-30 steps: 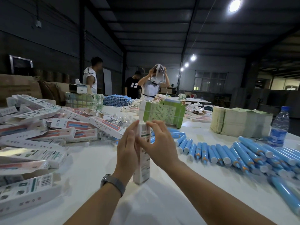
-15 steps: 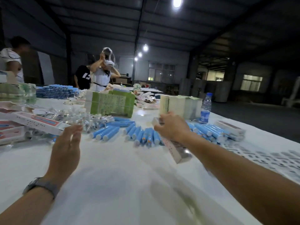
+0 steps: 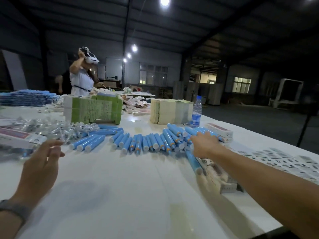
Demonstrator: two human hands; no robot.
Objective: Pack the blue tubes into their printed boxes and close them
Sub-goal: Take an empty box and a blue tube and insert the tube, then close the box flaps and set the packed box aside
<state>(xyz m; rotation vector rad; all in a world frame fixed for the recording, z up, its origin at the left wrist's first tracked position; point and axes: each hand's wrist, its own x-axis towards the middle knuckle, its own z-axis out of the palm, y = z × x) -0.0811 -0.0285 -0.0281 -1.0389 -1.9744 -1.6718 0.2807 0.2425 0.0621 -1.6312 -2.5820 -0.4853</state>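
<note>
Head view: the right hand (image 3: 204, 144) reaches onto the tubes (image 3: 148, 142) spread across the counter (image 3: 120, 187), its fingers hidden. The left hand (image 3: 40, 169) hovers, fingers wide, empty. Boxes (image 3: 219, 178) lie under the right forearm.

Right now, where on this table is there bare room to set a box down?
The near table between both forearms is bare, bordered by the tubes behind and boxes at right. Crowded: the wrappers at left and labels far right.
</note>
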